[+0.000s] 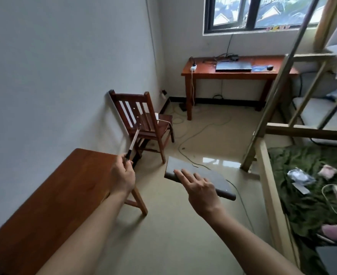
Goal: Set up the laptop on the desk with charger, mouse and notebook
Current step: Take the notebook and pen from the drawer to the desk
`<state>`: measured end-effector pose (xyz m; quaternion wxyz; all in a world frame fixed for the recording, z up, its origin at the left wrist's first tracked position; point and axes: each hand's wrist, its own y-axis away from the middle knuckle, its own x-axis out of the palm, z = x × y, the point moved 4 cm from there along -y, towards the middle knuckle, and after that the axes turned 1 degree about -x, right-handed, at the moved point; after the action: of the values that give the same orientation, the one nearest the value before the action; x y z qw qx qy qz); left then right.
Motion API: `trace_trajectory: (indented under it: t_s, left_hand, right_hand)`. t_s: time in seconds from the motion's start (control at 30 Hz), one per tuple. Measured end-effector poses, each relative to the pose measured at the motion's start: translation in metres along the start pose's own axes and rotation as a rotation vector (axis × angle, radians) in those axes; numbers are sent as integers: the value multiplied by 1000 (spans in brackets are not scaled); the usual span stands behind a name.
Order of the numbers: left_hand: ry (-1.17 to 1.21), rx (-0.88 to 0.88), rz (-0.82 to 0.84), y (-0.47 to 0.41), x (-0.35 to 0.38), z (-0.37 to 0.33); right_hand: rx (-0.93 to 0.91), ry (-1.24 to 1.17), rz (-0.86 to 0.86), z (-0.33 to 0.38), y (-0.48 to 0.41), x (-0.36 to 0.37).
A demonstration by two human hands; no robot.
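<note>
My left hand grips a thin white pen with a black end, pointing up over the corner of the near wooden desk. My right hand holds a closed grey notebook in the air above the floor; its fingers lie flat on the cover and the thumb is hidden beneath. On the far desk under the window lie a closed dark laptop, a black mouse beside a blue pad, and a white charger plug with its cable hanging down.
A wooden chair stands against the left wall between the two desks. Cables trail across the tiled floor. A bunk bed with a wooden ladder and a green blanket fills the right side.
</note>
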<state>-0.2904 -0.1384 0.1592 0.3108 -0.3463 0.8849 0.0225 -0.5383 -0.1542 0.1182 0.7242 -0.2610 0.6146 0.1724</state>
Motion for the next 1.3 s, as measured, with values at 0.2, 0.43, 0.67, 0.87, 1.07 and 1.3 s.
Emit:
trace_trajectory:
  t_s: [0.2, 0.43, 0.67, 0.87, 1.07, 1.3]
  left_hand:
    - [-50, 14, 65, -72, 105, -26]
    - [-42, 68, 153, -215, 245, -44]
    - [-36, 204, 273, -370, 370, -133]
    - [-12, 280, 362, -464, 493, -209]
    - [-65, 283, 373, -552, 637, -273]
    - [-65, 296, 330, -670, 760, -382]
  right_hand:
    - [51, -29, 93, -92, -73, 25]
    - [173, 20, 146, -195, -207, 61]
    - [311, 84, 143, -315, -355, 40]
    - [422, 47, 76, -435, -443, 38]
    - [478, 0, 29, -586, -542, 68]
    - [495, -3, -67, -745, -678, 29]
